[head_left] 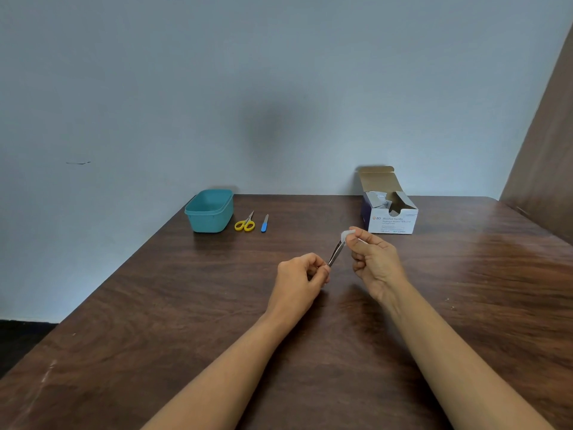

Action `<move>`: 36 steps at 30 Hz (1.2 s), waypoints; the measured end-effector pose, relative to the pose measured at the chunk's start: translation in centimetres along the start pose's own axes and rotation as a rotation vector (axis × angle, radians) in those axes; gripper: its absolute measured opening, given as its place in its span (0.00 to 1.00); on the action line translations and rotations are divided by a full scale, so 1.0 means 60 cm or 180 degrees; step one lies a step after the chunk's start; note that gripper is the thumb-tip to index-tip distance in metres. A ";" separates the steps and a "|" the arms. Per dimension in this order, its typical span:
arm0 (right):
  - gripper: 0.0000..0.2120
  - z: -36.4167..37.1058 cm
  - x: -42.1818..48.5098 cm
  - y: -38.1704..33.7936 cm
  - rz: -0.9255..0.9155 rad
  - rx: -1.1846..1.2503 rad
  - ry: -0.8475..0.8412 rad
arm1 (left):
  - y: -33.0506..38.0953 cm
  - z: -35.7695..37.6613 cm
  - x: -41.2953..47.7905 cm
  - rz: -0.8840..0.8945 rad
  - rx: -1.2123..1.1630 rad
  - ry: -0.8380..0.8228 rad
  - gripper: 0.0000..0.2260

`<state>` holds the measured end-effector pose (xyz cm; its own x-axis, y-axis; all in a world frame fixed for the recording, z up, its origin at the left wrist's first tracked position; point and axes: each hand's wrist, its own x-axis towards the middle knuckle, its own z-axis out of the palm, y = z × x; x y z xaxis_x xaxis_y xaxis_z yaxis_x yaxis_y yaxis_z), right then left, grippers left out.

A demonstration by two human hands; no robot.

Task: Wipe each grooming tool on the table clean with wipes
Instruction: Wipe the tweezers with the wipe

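Soft, even light, moderately bright and bluish, fills the scene. A blurred dark shadow sits mid-frame on the wall [273, 131]. A pale sheen of glare spreads across the far right of the worktop [496, 243]. Faint shadows darken the wood beneath the left hand [299, 279] and right hand [376, 265]. The wide lens splays the worktop's side edges outward. Small print on the box [392, 223] reads soft.

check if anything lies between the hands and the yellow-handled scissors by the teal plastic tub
Nothing visible does. Only bare dark wooden table lies between the left hand, holding the thin metal tweezers, and the yellow-handled scissors. The small blue-handled file lies just right of them, apart.
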<state>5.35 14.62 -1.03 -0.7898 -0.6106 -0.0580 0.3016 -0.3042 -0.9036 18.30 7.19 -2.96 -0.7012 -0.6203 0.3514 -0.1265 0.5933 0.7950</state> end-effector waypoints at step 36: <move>0.06 0.000 -0.012 -0.015 -0.0238 -0.0806 0.0252 | 0.001 0.000 -0.001 0.0017 0.0218 0.0007 0.05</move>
<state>5.67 15.33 -0.18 -0.8472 -0.5312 -0.0111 0.1056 -0.1478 -0.9834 18.33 7.25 -2.89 -0.7004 -0.6181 0.3568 -0.1704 0.6303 0.7574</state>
